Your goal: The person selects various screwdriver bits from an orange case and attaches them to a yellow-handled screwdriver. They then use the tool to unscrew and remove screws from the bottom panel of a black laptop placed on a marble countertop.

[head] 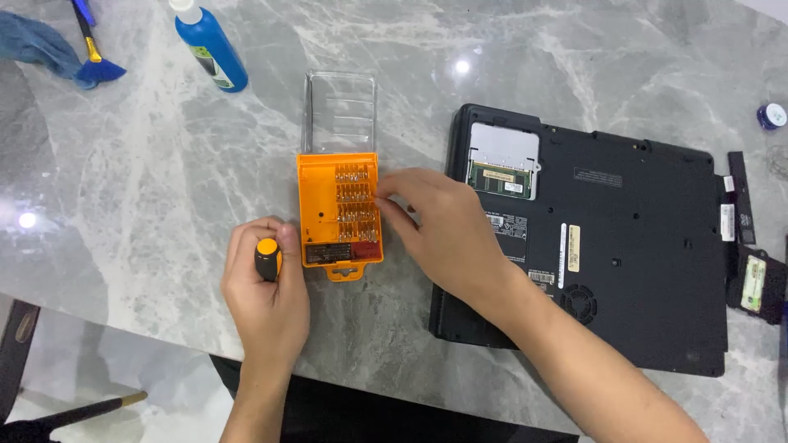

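The orange bit case (339, 215) lies just left of the frame's centre on the grey marbled table (148, 189), its clear lid (340, 111) swung open and lying flat toward the top of the frame. Rows of small metal bits (355, 201) fill the right part of the case.

In the head view, the left hand (264, 287) sits at lower centre-left, just beside the case's lower left corner, its fingers curled tight around a screwdriver handle (267, 258) that is black with an orange cap; the handle stands upright in the fist. The right hand (439, 226) comes in from the lower right of the frame, its fingertips (386, 201) bunched together at the right edge of the bit rows, touching the case; whether they pinch a bit cannot be told.

Right of centre lies a black laptop (624, 246), underside up, with one small cover off so that a green memory board (501, 179) shows near its upper left corner. The right forearm crosses the laptop's lower left corner. At the far right edge, small black parts (755, 283) lie beside the laptop. In the upper left are a blue bottle (212, 45) with a white cap, a blue brush (97, 61) and a blue cloth (33, 45).
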